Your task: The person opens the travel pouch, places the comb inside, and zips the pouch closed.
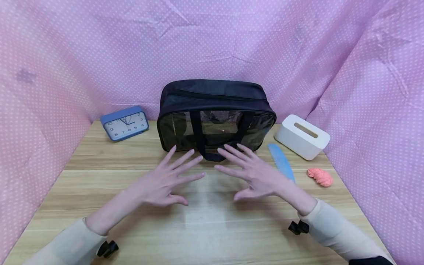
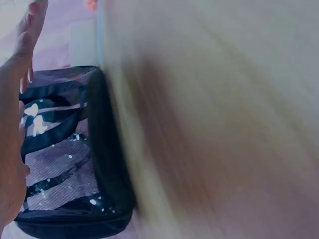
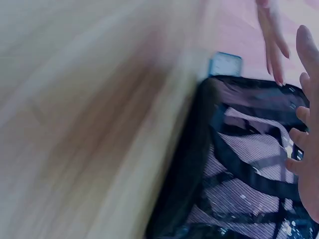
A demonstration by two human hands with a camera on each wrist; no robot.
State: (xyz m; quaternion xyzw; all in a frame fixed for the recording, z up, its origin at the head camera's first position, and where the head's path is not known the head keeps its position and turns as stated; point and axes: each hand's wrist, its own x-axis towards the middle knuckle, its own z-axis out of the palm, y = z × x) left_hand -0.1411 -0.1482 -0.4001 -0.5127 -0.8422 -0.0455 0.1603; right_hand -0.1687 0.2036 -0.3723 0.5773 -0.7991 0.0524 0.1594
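A black bag (image 1: 215, 95) with see-through front panel, zipped top and strap handle stands upright at the back middle of the table. Before its lower left part my left hand (image 1: 167, 180) hovers with spread fingers, holding nothing. Opposite it, my right hand (image 1: 253, 175) hovers by the strap handle (image 1: 215, 156), fingers also spread and nothing held. In the left wrist view the bag (image 2: 109, 149) appears sideways beyond the left hand (image 2: 12, 134). The right wrist view has the bag (image 3: 189, 159) beside the right hand (image 3: 310, 134). Whether any fingertip touches the handle I cannot tell.
A blue alarm clock (image 1: 125, 124) stands left of the bag. To the right are a white tissue box (image 1: 301, 138), a light blue comb (image 1: 281, 160) partly behind the right hand, and a coral yarn skein (image 1: 320, 177). Pink dotted cloth (image 1: 212, 40) encloses the wooden table (image 1: 205, 228).
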